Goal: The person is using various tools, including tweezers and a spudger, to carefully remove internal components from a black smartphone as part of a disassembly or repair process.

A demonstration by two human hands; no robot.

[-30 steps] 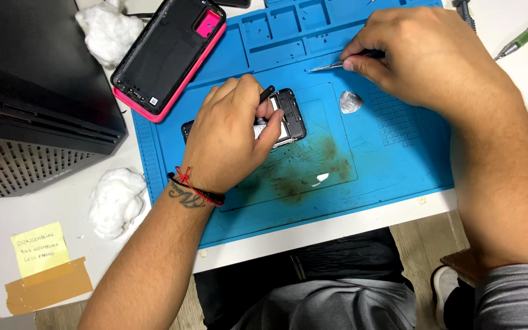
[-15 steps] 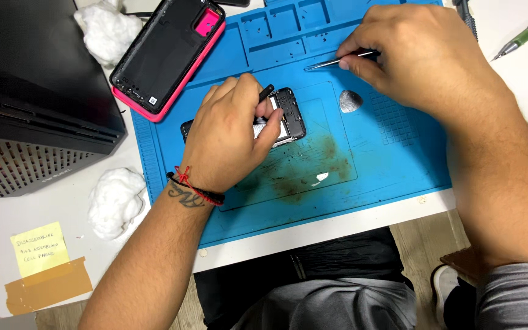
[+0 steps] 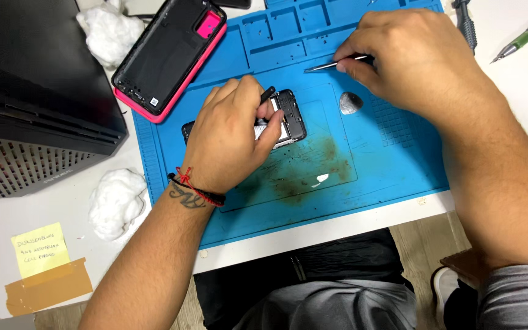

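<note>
Squarely under left hand: opened phone (tweezers in right hand).

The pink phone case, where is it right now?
In the head view, the pink phone case lies at the upper left corner of the blue mat, beside a cotton wad, above the left hand.

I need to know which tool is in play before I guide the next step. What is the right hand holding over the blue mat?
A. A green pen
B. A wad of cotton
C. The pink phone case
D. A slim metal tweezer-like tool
D: the right hand pinches a slim metal tool whose tip points left above the blue mat, while the green pen lies untouched on the table.
</note>
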